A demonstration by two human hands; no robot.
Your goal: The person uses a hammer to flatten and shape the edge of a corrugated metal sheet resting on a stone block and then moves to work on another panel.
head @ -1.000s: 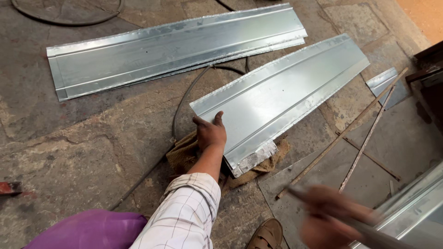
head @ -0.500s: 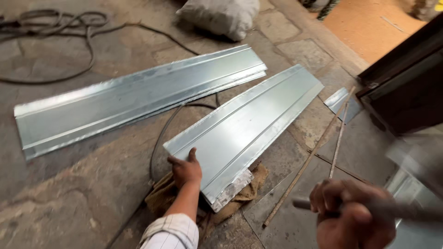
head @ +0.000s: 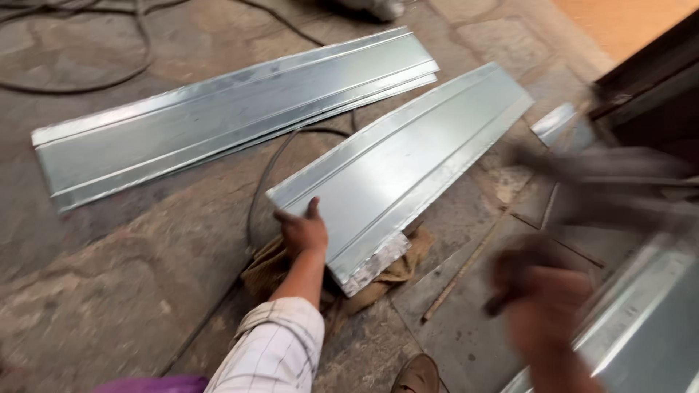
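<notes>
Site: sheet-metal workshop, work done at ground level. Evidence: two long folded metal sheets [head: 408, 164] [head: 218, 120] flat on rough stone floor [head: 109, 306]; cable [head: 73, 65] beyond them, thin rods [head: 459, 273] beside.

Single head-worn view, looking steeply down and forward at the stone floor [head: 109, 306] from close range; near metal panel [head: 408, 167] centred, second panel [head: 218, 116] toward 11 o'clock.

No packages, labels, signs or screens appear anywhere in view, whether near the left hand [head: 304, 231] or beyond it.
</notes>
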